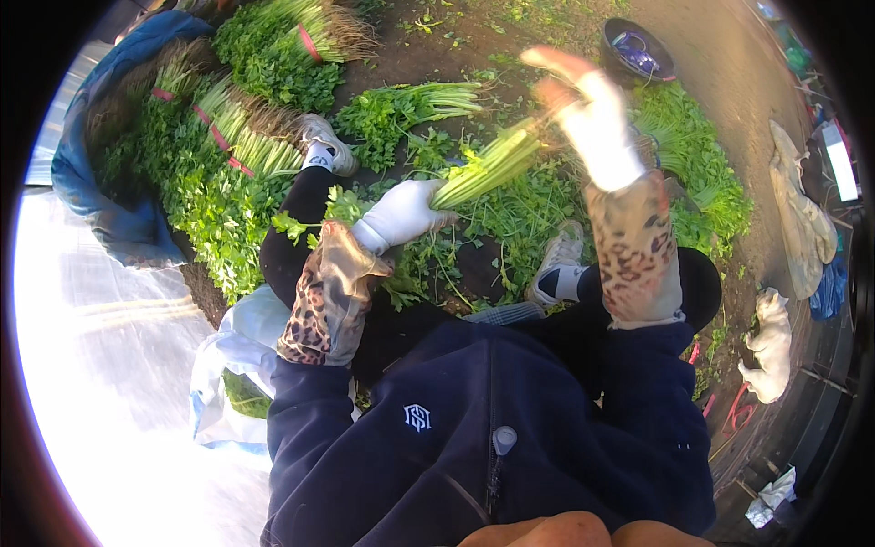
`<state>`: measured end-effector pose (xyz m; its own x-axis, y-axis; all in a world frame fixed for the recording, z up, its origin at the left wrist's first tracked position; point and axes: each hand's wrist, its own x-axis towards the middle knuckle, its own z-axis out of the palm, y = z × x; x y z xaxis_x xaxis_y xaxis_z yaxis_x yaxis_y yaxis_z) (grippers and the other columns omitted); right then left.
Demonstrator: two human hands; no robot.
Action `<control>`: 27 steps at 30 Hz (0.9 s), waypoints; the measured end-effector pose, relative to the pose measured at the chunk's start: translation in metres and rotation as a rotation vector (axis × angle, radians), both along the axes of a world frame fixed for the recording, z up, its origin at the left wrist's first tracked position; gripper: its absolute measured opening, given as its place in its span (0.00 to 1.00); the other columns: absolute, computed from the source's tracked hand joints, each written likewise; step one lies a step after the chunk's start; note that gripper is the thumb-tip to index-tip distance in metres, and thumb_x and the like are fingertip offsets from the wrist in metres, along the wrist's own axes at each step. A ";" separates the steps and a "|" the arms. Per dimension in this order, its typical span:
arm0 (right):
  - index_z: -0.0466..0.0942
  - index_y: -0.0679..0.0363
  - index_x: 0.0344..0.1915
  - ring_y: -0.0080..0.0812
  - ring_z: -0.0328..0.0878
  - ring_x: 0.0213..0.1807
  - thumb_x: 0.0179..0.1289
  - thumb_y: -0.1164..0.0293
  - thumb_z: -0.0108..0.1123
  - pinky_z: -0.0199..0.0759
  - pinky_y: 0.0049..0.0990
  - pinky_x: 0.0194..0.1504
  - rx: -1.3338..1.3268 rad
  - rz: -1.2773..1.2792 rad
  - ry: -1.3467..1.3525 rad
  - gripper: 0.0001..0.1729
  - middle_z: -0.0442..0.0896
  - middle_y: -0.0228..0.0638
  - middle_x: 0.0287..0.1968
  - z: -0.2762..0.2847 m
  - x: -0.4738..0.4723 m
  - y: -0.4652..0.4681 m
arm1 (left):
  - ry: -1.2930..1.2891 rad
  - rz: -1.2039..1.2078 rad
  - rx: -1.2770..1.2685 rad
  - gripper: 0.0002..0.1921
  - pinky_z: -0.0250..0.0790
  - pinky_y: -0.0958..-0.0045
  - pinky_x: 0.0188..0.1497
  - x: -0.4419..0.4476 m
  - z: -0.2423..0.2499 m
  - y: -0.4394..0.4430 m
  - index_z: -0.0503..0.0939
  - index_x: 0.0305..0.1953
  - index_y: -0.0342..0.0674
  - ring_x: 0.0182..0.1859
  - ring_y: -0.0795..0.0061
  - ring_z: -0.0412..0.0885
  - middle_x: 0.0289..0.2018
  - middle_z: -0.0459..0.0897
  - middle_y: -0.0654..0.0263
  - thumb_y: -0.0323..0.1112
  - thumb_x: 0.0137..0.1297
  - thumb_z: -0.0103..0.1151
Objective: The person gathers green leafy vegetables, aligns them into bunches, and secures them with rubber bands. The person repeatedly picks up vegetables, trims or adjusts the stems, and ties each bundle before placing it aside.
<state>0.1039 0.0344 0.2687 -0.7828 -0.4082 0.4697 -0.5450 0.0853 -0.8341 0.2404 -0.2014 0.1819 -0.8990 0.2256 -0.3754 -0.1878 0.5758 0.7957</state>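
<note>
My left hand [408, 215], in a white glove, is closed around a bunch of leafy celery [489, 164]. The pale green stalks point up and to the right, and leaves hang out behind the wrist. Just beyond the root end is my right hand [589, 102], blurred, its glove leaving the fingertips bare. Its fingers look spread, with nothing visible between them. Loose celery stems and leaves [519, 212] litter the ground between my shoes. A smaller celery bunch [437, 102] lies past them, its stalks towards the right.
Large rooted bundles tied with red bands [222, 140] lie at the left beside a blue sheet [116, 137]. More greens [704, 171] are heaped at the right, below a dark bucket [636, 51]. A white plastic bag [232, 355] sits by my left hip. A pale animal [767, 345] lies far right.
</note>
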 end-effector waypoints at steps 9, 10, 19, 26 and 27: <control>0.75 0.64 0.49 0.15 0.63 0.21 0.72 0.65 0.57 0.57 0.16 0.19 -0.535 0.315 -0.719 0.14 0.70 0.21 0.24 -0.022 0.000 0.011 | 0.487 -0.051 -0.571 0.25 0.75 0.60 0.36 0.010 0.005 0.009 0.78 0.57 0.47 0.35 0.54 0.84 0.31 0.85 0.56 0.48 0.59 0.67; 0.75 0.64 0.49 0.15 0.66 0.21 0.73 0.65 0.57 0.59 0.15 0.17 -0.534 0.273 -0.555 0.13 0.71 0.22 0.26 -0.027 -0.027 0.033 | 0.568 -0.045 -0.612 0.25 0.74 0.60 0.34 0.015 0.001 0.008 0.78 0.58 0.49 0.34 0.56 0.84 0.30 0.85 0.59 0.45 0.59 0.67; 0.84 0.57 0.43 0.32 0.85 0.45 0.59 0.63 0.70 0.78 0.29 0.50 0.774 0.260 0.256 0.14 0.86 0.36 0.46 -0.027 0.048 -0.017 | 0.779 -0.096 -0.834 0.34 0.72 0.64 0.29 0.014 0.027 0.025 0.75 0.62 0.48 0.28 0.63 0.80 0.27 0.77 0.66 0.31 0.48 0.68; 0.78 0.62 0.44 0.25 0.77 0.29 0.67 0.69 0.63 0.76 0.22 0.34 -0.370 0.138 -0.543 0.10 0.81 0.30 0.29 -0.047 -0.018 0.036 | 0.891 -0.066 -0.848 0.44 0.71 0.64 0.27 0.015 0.033 0.015 0.66 0.70 0.49 0.26 0.64 0.79 0.28 0.76 0.66 0.27 0.45 0.65; 0.79 0.61 0.44 0.25 0.77 0.29 0.67 0.67 0.64 0.76 0.21 0.34 -0.134 -0.200 -0.290 0.11 0.81 0.30 0.30 -0.037 0.008 0.010 | 0.911 -0.064 -0.845 0.45 0.71 0.64 0.27 0.012 0.034 0.019 0.64 0.71 0.49 0.26 0.64 0.79 0.28 0.76 0.66 0.27 0.45 0.65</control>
<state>0.1121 0.0443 0.2318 -0.9490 -0.1842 0.2560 -0.2685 0.0460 -0.9622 0.2528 -0.1822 0.2155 -0.9047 0.2700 0.3297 0.2851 0.9585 -0.0028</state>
